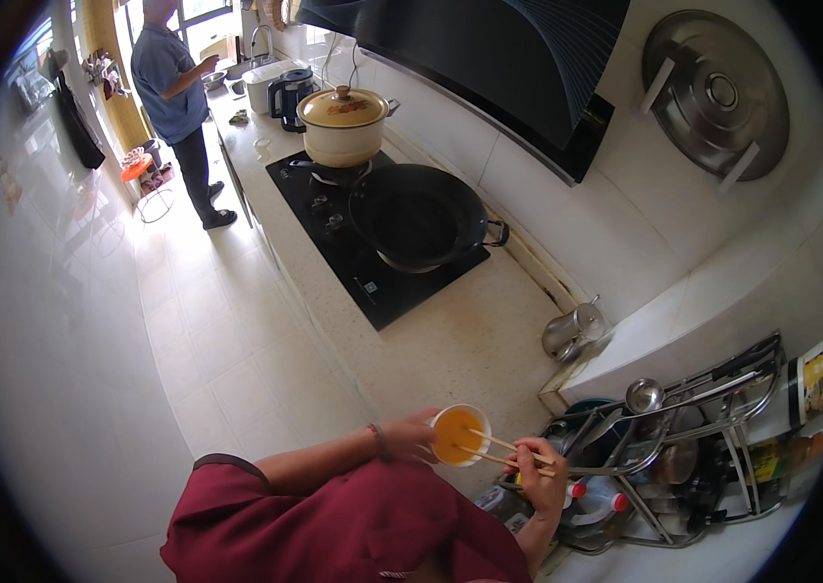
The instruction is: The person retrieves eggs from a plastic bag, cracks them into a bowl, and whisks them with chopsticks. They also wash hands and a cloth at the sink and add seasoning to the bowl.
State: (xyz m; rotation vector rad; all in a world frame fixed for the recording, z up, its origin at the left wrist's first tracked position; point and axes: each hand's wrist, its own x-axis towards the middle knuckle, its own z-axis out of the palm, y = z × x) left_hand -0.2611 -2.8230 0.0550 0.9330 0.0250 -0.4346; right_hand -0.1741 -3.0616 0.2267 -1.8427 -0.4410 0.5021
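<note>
My left hand (415, 436) grips a white bowl (488, 430) by its left side, close in front of my dark red shirt. Orange-yellow liquid (449, 431), which looks like beaten egg, fills part of it. A pair of light wooden chopsticks (506, 452) is held in my right hand (539, 474), with the tips dipped in the liquid. Beyond the bowl, a black wok (418, 215) rests on the near burner of the black glass gas hob (382, 310). A cream enamel pot (342, 138) with a yellow lid stands on the far burner.
Right of me is a metal rack (644, 466) with a ladle (644, 396) and bottles. A metal oil pot (572, 334) stands in the counter's corner. The range hood (484, 73) overhangs the hob. Another person (174, 87) stands near the sink, beyond a glass kettle (293, 98).
</note>
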